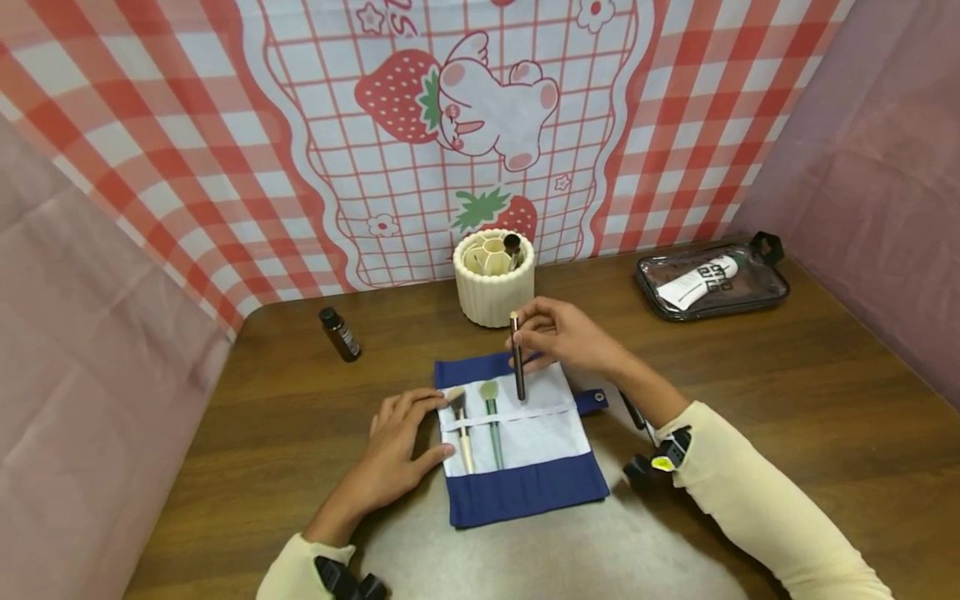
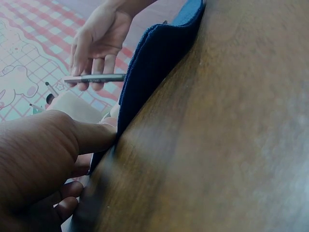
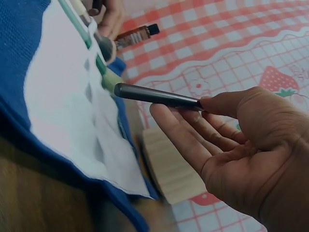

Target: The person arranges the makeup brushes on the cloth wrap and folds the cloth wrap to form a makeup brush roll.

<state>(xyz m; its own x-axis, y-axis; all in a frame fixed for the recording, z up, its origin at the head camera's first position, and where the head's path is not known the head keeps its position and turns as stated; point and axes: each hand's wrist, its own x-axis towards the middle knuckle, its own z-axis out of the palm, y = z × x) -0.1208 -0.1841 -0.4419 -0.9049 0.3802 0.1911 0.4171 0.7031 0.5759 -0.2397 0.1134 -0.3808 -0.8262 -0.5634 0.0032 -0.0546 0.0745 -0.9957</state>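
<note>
My right hand (image 1: 558, 333) pinches a dark-handled makeup brush (image 1: 517, 358) between thumb and fingers, its handle end pointing down over the white lining. Underneath lies a blue brush roll (image 1: 528, 492), spread flat. Two brushes are tucked under its white strap: a cream-handled brush (image 1: 466, 442) at the left and a green brush (image 1: 494, 425) beside it. My left hand (image 1: 401, 446) rests at the roll's left edge, fingertips near the cream brush's head. In the right wrist view the held brush's handle (image 3: 154, 95) overlaps the green brush's head.
Behind the roll stands a cream ribbed brush holder (image 1: 495, 292) with a dark brush in it. A small dark bottle (image 1: 341, 335) is at the back left. A clear zip pouch (image 1: 738, 296) with a white tube lies back right. A patterned cloth (image 1: 300, 167) hangs behind the table.
</note>
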